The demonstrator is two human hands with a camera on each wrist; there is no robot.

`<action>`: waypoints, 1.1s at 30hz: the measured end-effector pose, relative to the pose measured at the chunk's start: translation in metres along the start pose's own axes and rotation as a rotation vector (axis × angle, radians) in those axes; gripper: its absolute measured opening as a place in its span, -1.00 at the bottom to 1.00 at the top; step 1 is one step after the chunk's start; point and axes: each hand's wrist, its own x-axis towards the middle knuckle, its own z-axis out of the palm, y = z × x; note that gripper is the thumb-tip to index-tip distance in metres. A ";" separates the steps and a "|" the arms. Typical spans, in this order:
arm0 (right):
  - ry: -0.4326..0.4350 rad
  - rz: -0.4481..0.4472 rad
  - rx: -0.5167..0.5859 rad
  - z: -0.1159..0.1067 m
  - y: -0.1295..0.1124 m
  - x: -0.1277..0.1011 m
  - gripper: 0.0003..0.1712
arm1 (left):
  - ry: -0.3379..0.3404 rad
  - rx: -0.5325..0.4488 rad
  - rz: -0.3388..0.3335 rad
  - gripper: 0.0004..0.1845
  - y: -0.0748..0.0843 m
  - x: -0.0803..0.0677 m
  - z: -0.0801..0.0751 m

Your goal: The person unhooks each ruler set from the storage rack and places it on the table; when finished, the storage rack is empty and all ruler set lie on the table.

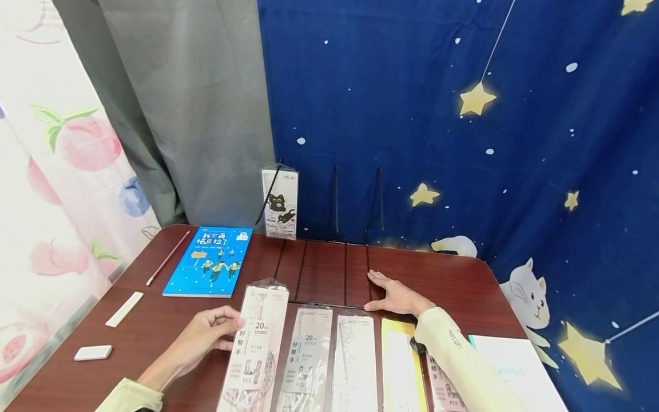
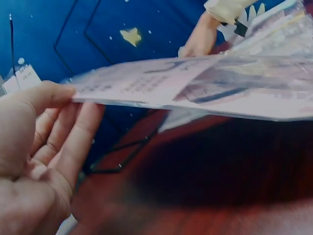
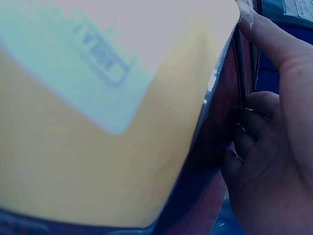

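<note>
My left hand (image 1: 233,331) pinches the left edge of a clear ruler packet (image 1: 257,349), the leftmost in a row of several packets at the table's front. In the left wrist view the thumb of that hand (image 2: 58,110) lies on top of the packet (image 2: 171,83) with the fingers beneath, and the packet is raised off the table. My right hand (image 1: 383,289) rests flat on the brown table (image 1: 453,286), fingers straight, beside the base of a black wire rack (image 1: 345,274). Just in front of that hand (image 3: 269,147) lies a yellow packet (image 1: 401,366) (image 3: 98,147).
A blue book (image 1: 208,261), a pencil (image 1: 168,257), a white strip (image 1: 124,309) and a white eraser (image 1: 93,352) lie at the left. A cat-printed ruler set (image 1: 280,203) stands in the rack. A white booklet (image 1: 515,372) sits front right. Curtains hang behind.
</note>
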 end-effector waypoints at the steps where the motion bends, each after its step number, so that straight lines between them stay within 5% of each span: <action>1: 0.002 -0.001 -0.002 0.000 0.000 0.000 0.16 | 0.006 0.004 -0.026 -0.81 -0.003 0.000 0.000; 5: -0.002 0.003 -0.010 -0.001 -0.002 0.000 0.15 | 0.015 0.017 -0.091 -0.73 -0.015 0.000 0.002; 13: -0.006 0.000 -0.019 -0.001 -0.003 0.000 0.16 | 0.078 0.164 -0.113 -0.66 -0.026 0.002 0.006; 20: -0.007 0.009 -0.009 -0.001 -0.002 0.000 0.17 | 0.215 0.341 -0.093 -0.82 -0.026 0.004 0.016; 33: -0.011 0.013 -0.003 -0.001 -0.002 -0.001 0.15 | 0.356 0.572 -0.063 -0.90 -0.014 0.001 0.023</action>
